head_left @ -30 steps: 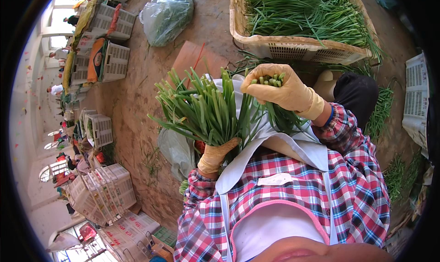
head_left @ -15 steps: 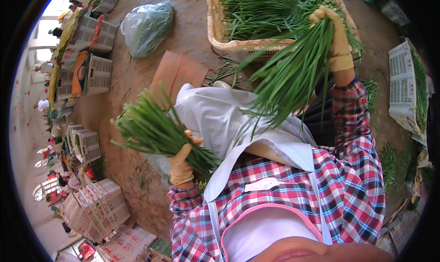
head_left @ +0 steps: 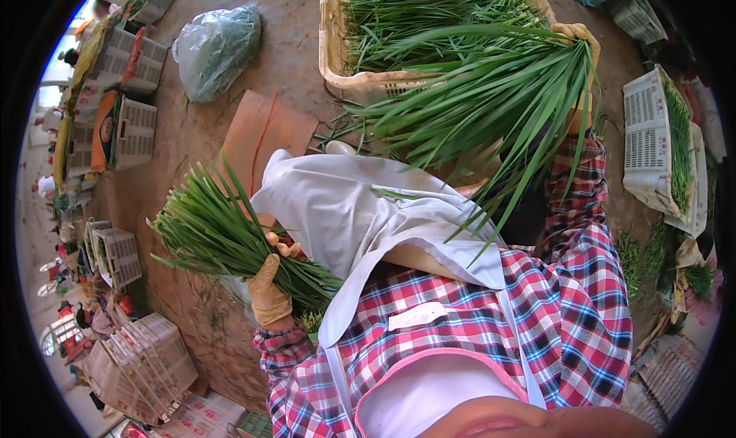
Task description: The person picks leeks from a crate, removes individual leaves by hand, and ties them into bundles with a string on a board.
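Observation:
My left hand [head_left: 268, 294], in a tan glove, is closed around a thick bunch of green chives [head_left: 207, 235]. Its pale cut ends point up and left, and the leaves reach my apron. At the upper right my gloved right hand [head_left: 576, 31] grips a second bunch of chives [head_left: 491, 93] at one end. These long leaves fan out to the left and down, over the near edge of a yellowish plastic crate [head_left: 333, 39] and above my lap. More chives [head_left: 445, 13] lie in that crate. The leaves partly hide my right hand and wrist.
A brown board [head_left: 268, 135] with a red string [head_left: 264, 143] lies before my knees. Beyond it sits a clear plastic bag [head_left: 218, 51]. White crates [head_left: 648, 131] stand at the right, others [head_left: 136, 131] at the left. Loose leaves [head_left: 345, 135] litter the floor.
The bunch in my right hand has swung out and spread into a wide fan, the hand turning above it. My left hand still grips its bunch. The whole view has shifted slightly.

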